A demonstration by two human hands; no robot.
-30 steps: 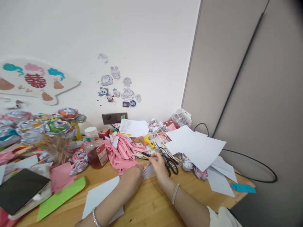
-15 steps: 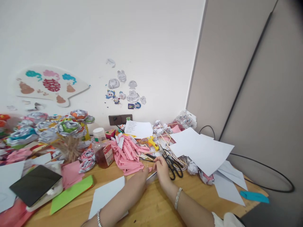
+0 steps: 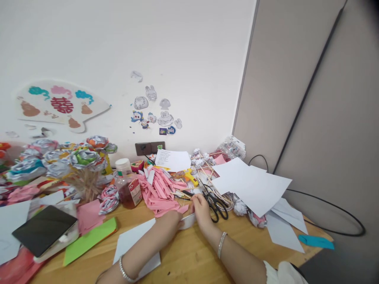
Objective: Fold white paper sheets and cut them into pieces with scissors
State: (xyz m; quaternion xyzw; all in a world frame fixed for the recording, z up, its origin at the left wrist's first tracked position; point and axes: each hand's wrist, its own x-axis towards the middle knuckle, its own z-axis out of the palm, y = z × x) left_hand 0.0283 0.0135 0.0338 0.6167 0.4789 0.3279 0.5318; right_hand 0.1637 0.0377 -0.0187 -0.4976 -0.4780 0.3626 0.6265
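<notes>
A folded white paper strip (image 3: 187, 221) stretches between my two hands above the wooden table. Its left end is in my left hand (image 3: 171, 221), whose closed fingers are mostly hidden behind the back of the hand. My right hand (image 3: 201, 209) grips the other end, thumb and fingers pinched together. Just beyond the hands lies a heap of pink paper strips (image 3: 161, 193). Black-handled scissors (image 3: 217, 208) rest right beside my right hand. Under my left forearm is a white paper sheet (image 3: 130, 240).
A bottle of reddish liquid (image 3: 128, 191) stands left of the pink heap. Paper flowers on sticks (image 3: 85, 159) crowd the left side, near a dark tablet-like object (image 3: 44, 229). A yellow glue gun (image 3: 191, 177) lies behind, and white sheets (image 3: 251, 185) cover the right.
My left hand has shifted slightly left, away from the right hand. More of the white strip shows between them, now turned broad side up. The view has tilted slightly.
</notes>
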